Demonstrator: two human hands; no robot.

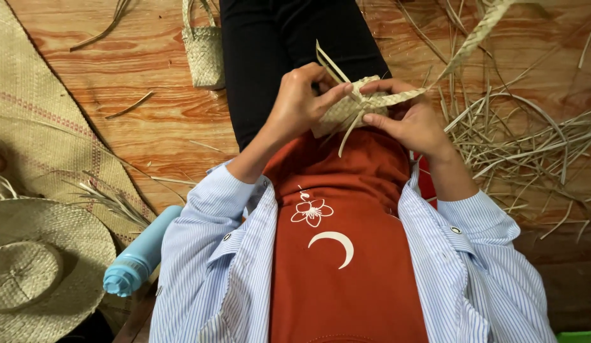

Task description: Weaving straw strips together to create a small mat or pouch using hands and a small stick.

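Observation:
A small half-woven piece of pale straw (pixel 344 113) rests over my lap, held between both hands. My left hand (pixel 300 100) grips its left side, thumb pressed across the top toward a strip. My right hand (pixel 411 121) holds its right side and pinches a flat woven strip (pixel 397 97) that runs up and right to a long braided strand (pixel 479 32). Loose strip ends stick up and hang down from the piece. I wear an orange top, a striped blue shirt and black trousers.
A small finished woven basket (pixel 204 49) stands on the wooden floor at upper left. A woven mat (pixel 35 114) and a straw hat (pixel 35 267) lie at left, with a blue bottle (pixel 140 254) beside my left arm. A heap of loose dried straw (pixel 530 140) covers the right.

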